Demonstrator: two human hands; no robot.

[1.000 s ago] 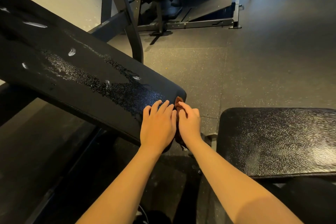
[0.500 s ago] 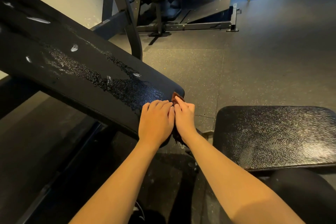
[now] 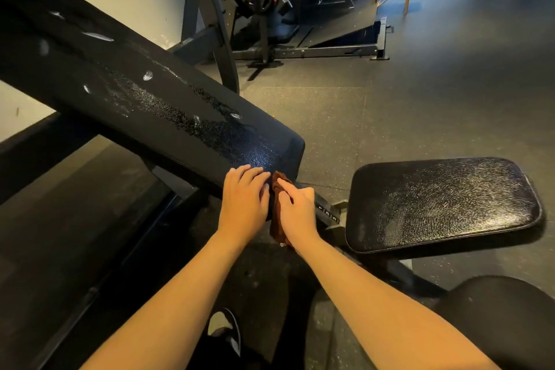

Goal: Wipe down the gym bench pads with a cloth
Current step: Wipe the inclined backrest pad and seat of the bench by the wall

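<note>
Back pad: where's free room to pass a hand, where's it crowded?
Free: back pad up-left of the left hand; whole seat pad. Crowded: the back pad's lower end, where left hand, right hand and cloth bunch.

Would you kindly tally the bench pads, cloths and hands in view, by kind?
Bench pads: 2, the inclined back pad and the seat pad
Cloths: 1, the brown cloth
Hands: 2, the left hand and the right hand
Total: 5

Your cloth point(image 3: 275, 224) looks rust-brown, maybe darker; back pad point(image 3: 150, 93) glossy black, seat pad point(image 3: 441, 204) black (whitish streaks all over), floor point(image 3: 420, 99) speckled grey.
</note>
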